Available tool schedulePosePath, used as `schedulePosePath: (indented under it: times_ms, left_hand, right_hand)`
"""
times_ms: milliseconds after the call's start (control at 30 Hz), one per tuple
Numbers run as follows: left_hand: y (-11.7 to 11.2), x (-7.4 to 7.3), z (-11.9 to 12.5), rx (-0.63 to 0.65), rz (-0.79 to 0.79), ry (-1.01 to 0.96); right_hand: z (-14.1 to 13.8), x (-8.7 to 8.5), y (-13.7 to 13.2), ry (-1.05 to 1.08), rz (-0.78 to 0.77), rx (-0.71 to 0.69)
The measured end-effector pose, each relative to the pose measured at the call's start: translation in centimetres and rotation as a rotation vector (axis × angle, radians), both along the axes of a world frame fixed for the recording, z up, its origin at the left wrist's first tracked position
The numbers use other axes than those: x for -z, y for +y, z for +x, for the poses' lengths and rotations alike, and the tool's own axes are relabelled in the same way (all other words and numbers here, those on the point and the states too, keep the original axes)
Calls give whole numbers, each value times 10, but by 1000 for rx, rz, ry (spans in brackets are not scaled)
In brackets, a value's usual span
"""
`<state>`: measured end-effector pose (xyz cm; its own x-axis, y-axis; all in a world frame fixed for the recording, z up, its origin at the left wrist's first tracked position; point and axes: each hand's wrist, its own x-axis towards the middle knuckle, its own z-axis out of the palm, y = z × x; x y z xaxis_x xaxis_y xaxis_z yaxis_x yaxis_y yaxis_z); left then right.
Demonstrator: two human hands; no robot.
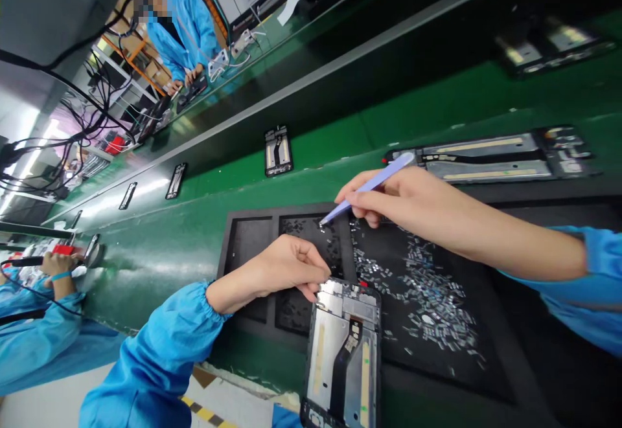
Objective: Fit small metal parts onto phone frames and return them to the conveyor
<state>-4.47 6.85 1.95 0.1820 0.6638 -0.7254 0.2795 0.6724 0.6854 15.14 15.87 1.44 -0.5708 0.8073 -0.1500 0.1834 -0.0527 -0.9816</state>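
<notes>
I am watching the right hand (pixel 389 198) pinching a pair of purple tweezers (pixel 369 185) tightly between the thumb and fingers. Their tip is reaching down into a black foam tray (pixel 272 211), right by a spread of tiny shiny metal bits (pixel 432 298). I cannot tell if the tip has picked one up, because the bits are too small to see well.

The left hand (pixel 286 269) is curling its fingers over the top edge of a phone frame (pixel 343 357), so it seems to be holding that frame. The frame is lying partly over the near edge of the tray, and its metal and pale strips are showing.

To me, the frame is looking light, thin and fairly stiff, but it may bend or crack if someone is pressing on its middle. I think its outer edges are the best place to take hold of it. The metal bits are looking very light, slippery and easy to knock around, so I would pick them up one at a time with the tweezers' tip, not with the fingers.

Beyond the tray, more phone frames (pixel 278 151) are lying on the green counter (pixel 204 234). A co-worker (pixel 179 26) in a blue coat is working with both hands across from the tray.
</notes>
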Motion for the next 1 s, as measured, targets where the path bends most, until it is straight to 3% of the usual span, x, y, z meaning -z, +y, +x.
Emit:
schedulePosePath:
  times_ms: [100, 167, 233, 300, 367, 400, 467, 567, 800, 1000]
  left_hand:
    - [-13, -4, -2, 43, 59, 24]
    - [-31, -8, -4, 101, 251, 164]
    - [-52, -11, -7, 173, 642, 395]
    - [-70, -10, -11, 324, 1131, 541]
    - [-81, -6, -12, 617, 1481, 535]
    - [-83, -4, -13, 781, 1564, 508]
    - [-82, 0, -13, 1021, 1591, 503]
    - [-77, 3, -13, 1144, 1537, 556]
    - [-79, 6, -16, 1107, 1568, 602]
    - [-87, 21, -11, 1073, 1541, 593]
  right_hand:
    - [0, -3, -5, 76, 44, 6]
    - [0, -1, -10, 50, 62, 4]
    - [1, 5, -13, -15, 77, -54]
    - [1, 12, -15, -105, 111, -174]
    - [1, 15, -14, -181, 187, -279]
    - [0, 16, -13, -205, 236, -307]
    - [-1, 16, -12, -226, 315, -319]
    - [-2, 14, -10, -269, 343, -319]
    - [4, 20, -6, -298, 435, -311]
    - [6, 22, -6, -310, 521, -319]
